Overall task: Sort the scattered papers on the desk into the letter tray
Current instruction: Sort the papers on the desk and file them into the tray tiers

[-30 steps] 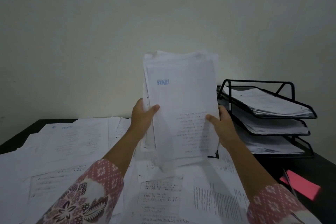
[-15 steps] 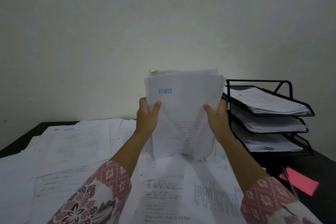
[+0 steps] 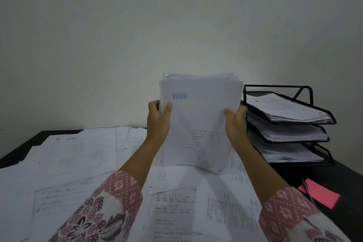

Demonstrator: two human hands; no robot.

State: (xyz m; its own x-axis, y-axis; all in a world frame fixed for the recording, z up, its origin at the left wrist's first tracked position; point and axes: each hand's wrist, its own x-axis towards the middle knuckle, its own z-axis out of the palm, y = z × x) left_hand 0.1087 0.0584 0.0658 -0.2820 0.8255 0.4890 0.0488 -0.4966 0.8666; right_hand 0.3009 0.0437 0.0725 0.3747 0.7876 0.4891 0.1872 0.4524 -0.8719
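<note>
I hold a thick stack of white papers [image 3: 198,120] upright, its bottom edge resting on the loose sheets on the desk. My left hand [image 3: 158,122] grips its left edge and my right hand [image 3: 235,125] grips its right edge. A blue stamp shows near the stack's top left. Just to the right stands the black three-tier wire letter tray [image 3: 306,89], with papers lying in each tier. Several scattered papers [image 3: 78,155] cover the dark desk in front and to the left.
A pink sticky-note pad [image 3: 322,195] and a thin pen lie on the bare dark desk [image 3: 341,175] at the right, below the tray. A plain pale wall stands close behind the desk. The desk's far left corner shows at the left edge.
The stack came down from raised in the air until its bottom edge met the desk papers, and both hands slid up to its side edges. The sheets now sit more squarely together.
</note>
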